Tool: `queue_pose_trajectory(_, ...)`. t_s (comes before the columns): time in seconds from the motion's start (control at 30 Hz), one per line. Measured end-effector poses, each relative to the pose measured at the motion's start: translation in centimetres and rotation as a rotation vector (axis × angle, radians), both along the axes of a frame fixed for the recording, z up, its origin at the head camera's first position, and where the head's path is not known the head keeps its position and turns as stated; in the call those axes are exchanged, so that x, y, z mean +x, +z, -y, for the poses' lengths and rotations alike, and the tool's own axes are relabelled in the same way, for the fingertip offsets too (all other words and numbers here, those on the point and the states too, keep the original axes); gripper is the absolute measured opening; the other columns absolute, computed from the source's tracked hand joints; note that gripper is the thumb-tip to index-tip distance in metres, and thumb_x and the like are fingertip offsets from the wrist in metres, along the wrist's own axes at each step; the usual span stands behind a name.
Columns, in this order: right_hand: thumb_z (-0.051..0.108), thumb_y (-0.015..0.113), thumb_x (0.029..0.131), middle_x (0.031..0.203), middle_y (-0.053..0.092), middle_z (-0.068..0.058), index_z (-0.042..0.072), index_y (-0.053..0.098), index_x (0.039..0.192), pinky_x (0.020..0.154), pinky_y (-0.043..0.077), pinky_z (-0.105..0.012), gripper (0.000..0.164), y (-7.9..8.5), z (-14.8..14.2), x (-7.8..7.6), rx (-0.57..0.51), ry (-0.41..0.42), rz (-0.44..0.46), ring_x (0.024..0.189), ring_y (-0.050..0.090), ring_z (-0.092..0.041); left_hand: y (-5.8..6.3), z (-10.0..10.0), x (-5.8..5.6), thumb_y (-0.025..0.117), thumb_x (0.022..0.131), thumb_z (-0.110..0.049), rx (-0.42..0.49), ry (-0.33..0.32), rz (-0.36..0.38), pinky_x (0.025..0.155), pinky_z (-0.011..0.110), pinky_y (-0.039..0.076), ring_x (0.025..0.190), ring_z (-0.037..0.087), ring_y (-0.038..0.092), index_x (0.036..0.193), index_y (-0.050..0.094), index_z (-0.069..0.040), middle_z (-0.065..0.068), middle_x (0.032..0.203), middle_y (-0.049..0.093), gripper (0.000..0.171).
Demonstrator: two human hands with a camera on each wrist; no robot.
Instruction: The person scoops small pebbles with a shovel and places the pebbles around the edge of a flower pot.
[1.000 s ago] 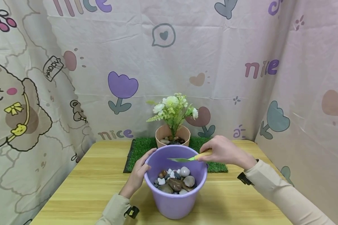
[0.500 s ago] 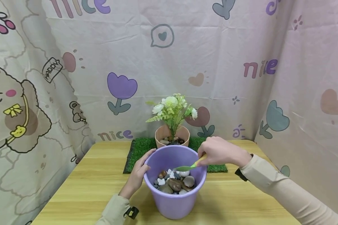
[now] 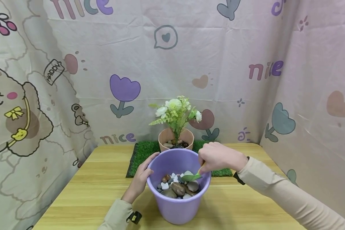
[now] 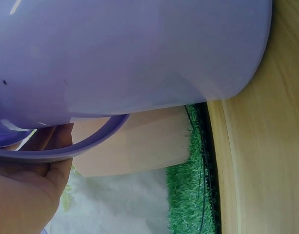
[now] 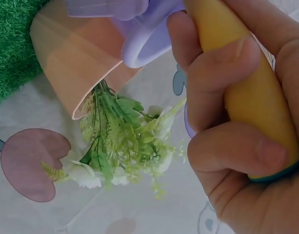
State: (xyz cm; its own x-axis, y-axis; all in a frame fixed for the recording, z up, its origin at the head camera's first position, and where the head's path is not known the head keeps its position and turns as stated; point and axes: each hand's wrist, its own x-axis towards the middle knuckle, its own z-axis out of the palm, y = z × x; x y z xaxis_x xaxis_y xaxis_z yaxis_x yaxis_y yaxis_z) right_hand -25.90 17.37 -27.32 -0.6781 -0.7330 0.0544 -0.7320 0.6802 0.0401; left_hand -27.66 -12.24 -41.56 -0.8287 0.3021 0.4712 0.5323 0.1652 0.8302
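A purple bucket (image 3: 178, 209) stands on the table, its bottom covered with stones (image 3: 178, 189): large brown and grey ones and smaller white pieces. My left hand (image 3: 140, 179) grips the left side of its rim; in the left wrist view a curved purple band (image 4: 98, 136) of the bucket crosses the fingers. My right hand (image 3: 219, 157) holds a small trowel, its fingers wrapped round the yellow handle (image 5: 256, 92) in the right wrist view. Inside the bucket, the trowel's green blade (image 3: 191, 177) tilts down and overlaps the stones at the right.
Behind the bucket, a peach flowerpot (image 3: 162, 140) with white flowers (image 3: 173, 110) and pebbles sits on a green grass mat (image 3: 143, 155). The wooden table (image 3: 97, 191) ends at a printed cloth backdrop (image 3: 172, 64).
My right hand has tipped the trowel and moved down and left, taking the blade from above the stones to among them. The left hand and bucket have stayed in place.
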Motion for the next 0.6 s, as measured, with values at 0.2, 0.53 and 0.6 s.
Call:
queue_pose_trajectory(0.2,0.035,0.081,0.070,0.047,0.029,0.019,0.027,0.044,0.046,0.042,0.026,-0.021,0.045,-0.4,0.3,0.3,0.018,-0.008,-0.050,0.045,0.032,-0.002,0.1,-0.1,0.0,0.038,0.080,-0.002,0.003,0.003,-0.009,0.092,0.030,0.051,0.124,0.037,0.054,0.149,0.042,-0.011,0.016,0.146,0.049,0.069)
queue_pose_trajectory(0.53,0.034,0.081,0.073,0.049,0.039,0.017,0.024,0.050,0.050,0.042,0.031,-0.020,0.040,-1.2,0.7,0.8,0.020,0.030,-0.113,0.044,0.039,-0.002,0.0,-0.1,0.0,0.038,0.080,-0.002,-0.001,0.009,0.002,0.092,0.032,0.052,0.125,0.037,0.053,0.149,0.041,-0.010,0.016,0.147,0.048,0.069)
queue_pose_trajectory(0.6,0.035,0.081,0.073,0.049,0.040,0.017,0.024,0.050,0.050,0.042,0.032,-0.020,0.040,-1.4,0.7,0.8,0.019,0.028,-0.124,0.044,0.039,-0.002,0.0,-0.1,0.0,0.038,0.081,-0.002,0.000,0.010,0.004,0.092,0.033,0.052,0.125,0.037,0.053,0.149,0.041,-0.010,0.016,0.147,0.048,0.069)
